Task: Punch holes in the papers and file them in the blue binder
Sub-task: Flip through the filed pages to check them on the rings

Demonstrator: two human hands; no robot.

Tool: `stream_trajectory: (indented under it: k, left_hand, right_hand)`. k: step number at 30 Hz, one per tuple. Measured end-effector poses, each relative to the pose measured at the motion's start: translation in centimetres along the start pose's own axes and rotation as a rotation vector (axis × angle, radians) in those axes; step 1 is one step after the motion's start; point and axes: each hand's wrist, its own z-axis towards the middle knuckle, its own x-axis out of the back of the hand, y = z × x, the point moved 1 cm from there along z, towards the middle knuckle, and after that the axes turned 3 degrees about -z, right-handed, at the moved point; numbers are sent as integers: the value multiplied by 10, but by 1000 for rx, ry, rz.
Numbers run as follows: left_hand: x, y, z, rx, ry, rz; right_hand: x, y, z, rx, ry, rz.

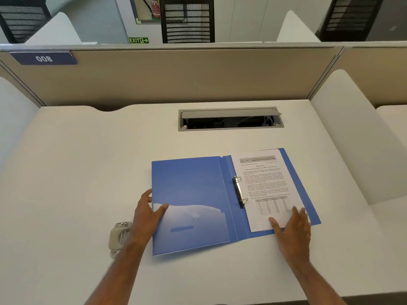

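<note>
the blue binder (189,203) lies open near the worktop's front edge, papers (266,190) on its rings; left hand (147,214) grip pinches the cover, right hand (290,230) flat, holding nothing: fold the cover over slowly.

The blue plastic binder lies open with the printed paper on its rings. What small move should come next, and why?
Probably swing the blue plastic binder's left cover over to shut it. The printed white paper already sits on the metal rings, the left hand grips the cover's edge, and the right hand presses the page flat.
</note>
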Motion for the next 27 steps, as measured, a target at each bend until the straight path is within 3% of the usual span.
stream_trajectory:
  k: [11,16,27]
  left_hand:
    - [7,-1,1,-5,2,4]
    - [7,-4,-1,-8,9,-3]
    - [7,-5,-1,-2,14,0]
  right_hand:
    - [-2,-7,-4,1,-128,-12]
    - [3,-24,-9,-55,-208,126]
    - [5,-78,-40,157,-296,283]
